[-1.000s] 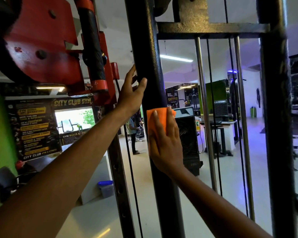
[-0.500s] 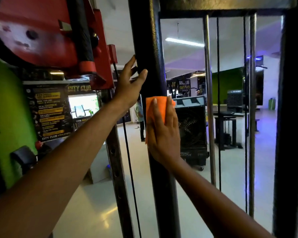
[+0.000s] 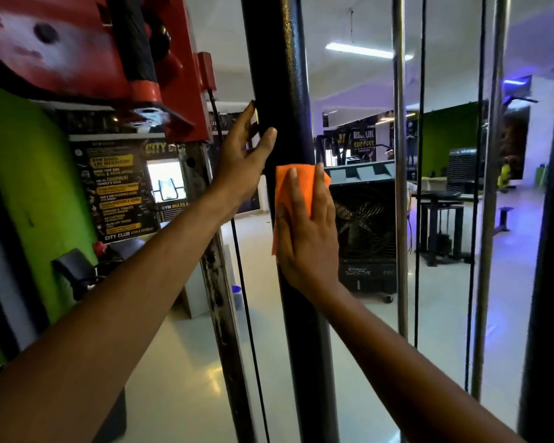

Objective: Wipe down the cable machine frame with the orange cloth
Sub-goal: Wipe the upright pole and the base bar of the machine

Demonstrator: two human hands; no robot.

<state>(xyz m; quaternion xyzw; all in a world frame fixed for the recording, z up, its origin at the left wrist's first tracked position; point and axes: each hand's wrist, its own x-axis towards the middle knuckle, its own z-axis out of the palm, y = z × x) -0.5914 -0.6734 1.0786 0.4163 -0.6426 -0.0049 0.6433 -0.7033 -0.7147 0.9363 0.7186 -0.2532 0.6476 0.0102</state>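
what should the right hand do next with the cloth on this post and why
Probably slide the right hand down the black upright post, keeping the orange cloth pressed flat. The cloth sits just below the left hand, which rests on the post above, while a long bare stretch runs below.

Two bare, sleeveless forearms

The single head-worn view faces forward, close to the black upright post [image 3: 279, 75], level with it.
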